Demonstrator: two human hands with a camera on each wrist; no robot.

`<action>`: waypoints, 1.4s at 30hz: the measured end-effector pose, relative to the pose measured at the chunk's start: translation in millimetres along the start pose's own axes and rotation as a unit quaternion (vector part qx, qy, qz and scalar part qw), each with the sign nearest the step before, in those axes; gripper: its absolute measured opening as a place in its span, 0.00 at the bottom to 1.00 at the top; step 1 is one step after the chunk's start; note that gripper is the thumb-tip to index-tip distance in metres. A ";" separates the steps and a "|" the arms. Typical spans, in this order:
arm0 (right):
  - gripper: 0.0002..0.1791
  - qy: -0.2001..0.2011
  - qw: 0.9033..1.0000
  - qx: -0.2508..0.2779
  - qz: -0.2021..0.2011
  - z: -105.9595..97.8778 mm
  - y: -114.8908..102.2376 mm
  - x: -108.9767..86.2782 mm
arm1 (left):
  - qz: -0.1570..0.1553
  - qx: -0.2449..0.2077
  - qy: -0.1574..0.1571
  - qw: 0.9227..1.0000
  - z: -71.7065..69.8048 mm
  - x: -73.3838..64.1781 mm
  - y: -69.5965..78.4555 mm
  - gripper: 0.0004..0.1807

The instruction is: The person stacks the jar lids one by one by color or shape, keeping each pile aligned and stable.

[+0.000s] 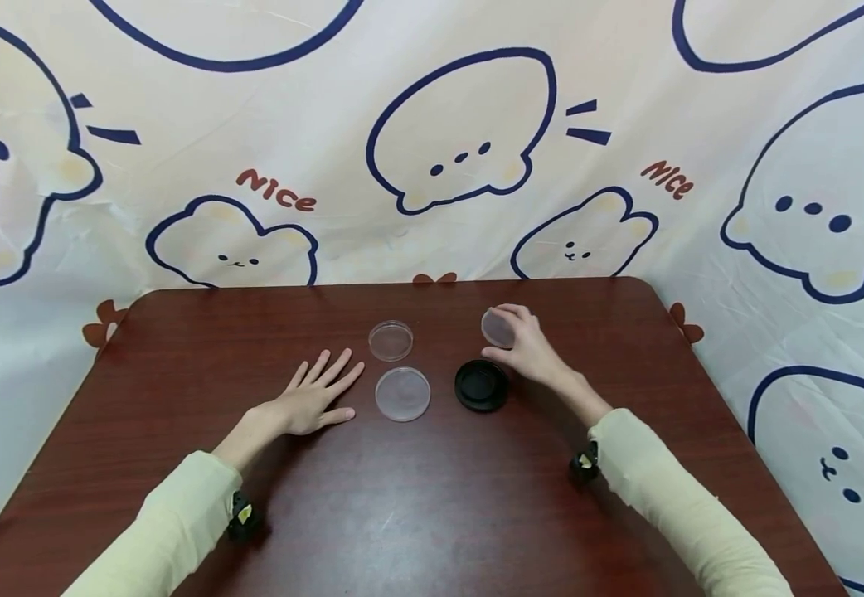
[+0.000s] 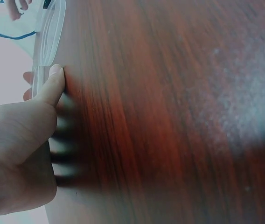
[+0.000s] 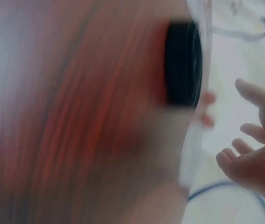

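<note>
Since the left hand (image 1: 303, 408) just rests on the table (image 1: 178, 373), fingers spread, I'd leave it there. Then comes a far clear dish (image 1: 390, 342), a near clear dish (image 1: 403, 395), a black round piece (image 1: 481, 386) — and the clear disc (image 1: 496, 330) by the right hand (image 1: 527, 347), thumb and fingers parted, can't tell if touching. I'd take its rim gently. Table's glossy wood-grain, cartoon-print sheet (image 1: 342, 149) behind.

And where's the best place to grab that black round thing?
I'd pinch the black disc across its outer side wall, coming down from the right. It lies flat, but its side stands up enough to give some grip, and a clear dish sits to its left.
</note>
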State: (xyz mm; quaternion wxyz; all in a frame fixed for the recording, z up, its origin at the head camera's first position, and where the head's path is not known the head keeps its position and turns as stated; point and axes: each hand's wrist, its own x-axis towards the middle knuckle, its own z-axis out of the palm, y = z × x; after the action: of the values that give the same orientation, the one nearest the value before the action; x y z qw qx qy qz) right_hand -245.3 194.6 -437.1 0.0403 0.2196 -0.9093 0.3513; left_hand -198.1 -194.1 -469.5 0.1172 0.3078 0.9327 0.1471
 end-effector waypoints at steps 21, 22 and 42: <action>0.52 -0.049 0.988 0.012 0.149 -8.2 52.6 18.6 | -0.009 0.014 -0.003 1.000 7.3 -0.9 -2.8 0.39; 0.51 -0.052 0.987 0.009 0.152 -7.8 51.9 19.3 | -0.010 0.015 -0.003 1.000 7.6 -0.7 -3.1 0.39; 0.48 -0.034 0.989 0.009 0.145 -12.4 49.4 14.6 | -0.007 0.005 0.005 1.000 10.1 -1.6 -3.6 0.39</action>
State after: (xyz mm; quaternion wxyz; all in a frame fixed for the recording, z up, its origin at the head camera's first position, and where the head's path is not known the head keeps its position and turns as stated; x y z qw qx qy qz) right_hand -280.5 229.8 -455.1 -0.0440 0.0972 -0.9290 0.3543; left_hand -195.7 -195.8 -479.9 0.1123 0.3007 0.9362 0.1435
